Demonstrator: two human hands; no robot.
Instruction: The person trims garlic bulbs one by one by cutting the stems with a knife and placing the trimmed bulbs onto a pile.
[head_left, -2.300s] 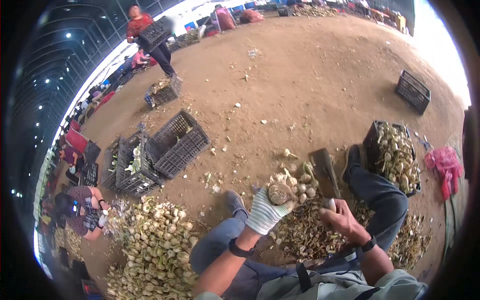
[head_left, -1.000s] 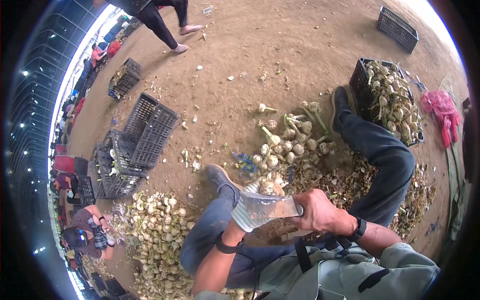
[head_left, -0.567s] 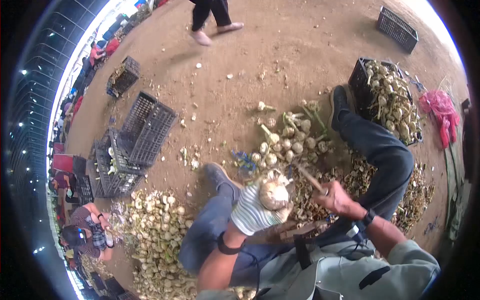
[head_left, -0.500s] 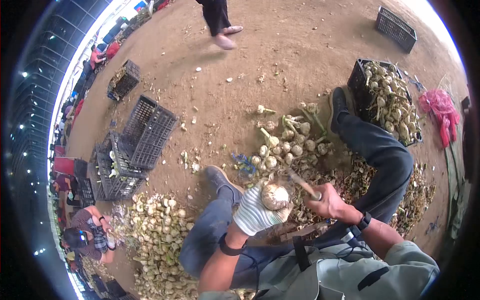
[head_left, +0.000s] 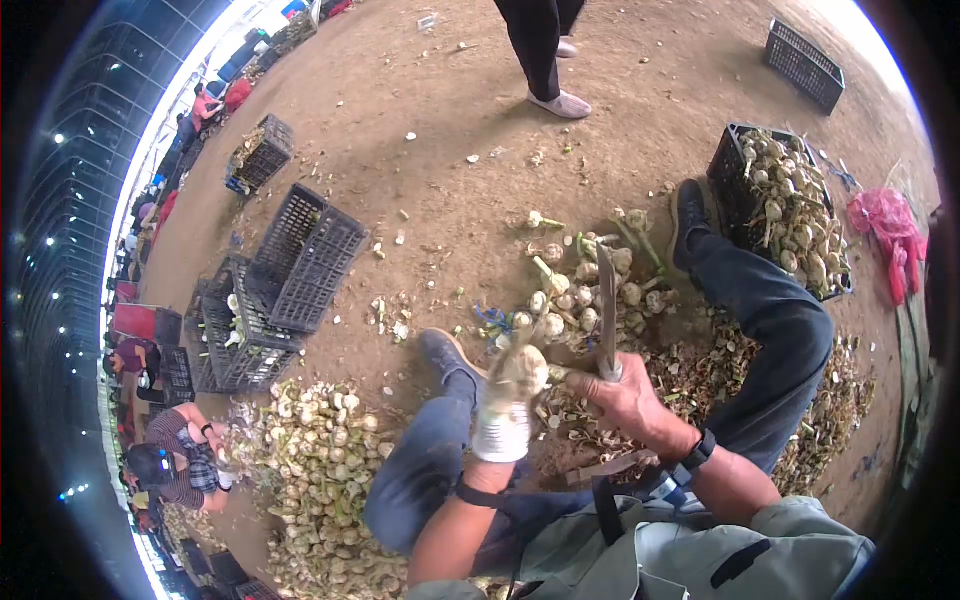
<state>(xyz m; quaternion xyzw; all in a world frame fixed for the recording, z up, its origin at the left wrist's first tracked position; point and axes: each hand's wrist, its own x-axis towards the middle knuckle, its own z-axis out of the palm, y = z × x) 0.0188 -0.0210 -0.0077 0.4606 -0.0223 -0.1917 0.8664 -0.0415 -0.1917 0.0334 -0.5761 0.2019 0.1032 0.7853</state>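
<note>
My left hand (head_left: pixel 499 415), in a white striped glove and blurred by motion, is closed on a garlic bulb (head_left: pixel 527 370). The bulb's stem points toward my right hand (head_left: pixel 640 405). Bare and closed, that hand grips a knife (head_left: pixel 608 310) with its blade pointing up and away from me. My right thumb is close to the stem; whether they touch I cannot tell. Just beyond both hands lies a loose pile of garlic with stems (head_left: pixel 585 290). Peelings and cut scraps (head_left: pixel 690 365) cover the ground between my legs.
A large heap of garlic bulbs (head_left: pixel 325 480) is at my left. By my right foot stands a black crate full of garlic (head_left: pixel 735 185). Stacked black crates (head_left: pixel 310 260) stand left, another crate (head_left: pixel 805 65) far right. One person walks ahead (head_left: pixel 540 60); another sits left (head_left: pixel 180 450).
The knife has swung from slanting over the scraps to nearly upright. My left hand has turned and shifted left with the garlic bulb. The walking person has moved right.
</note>
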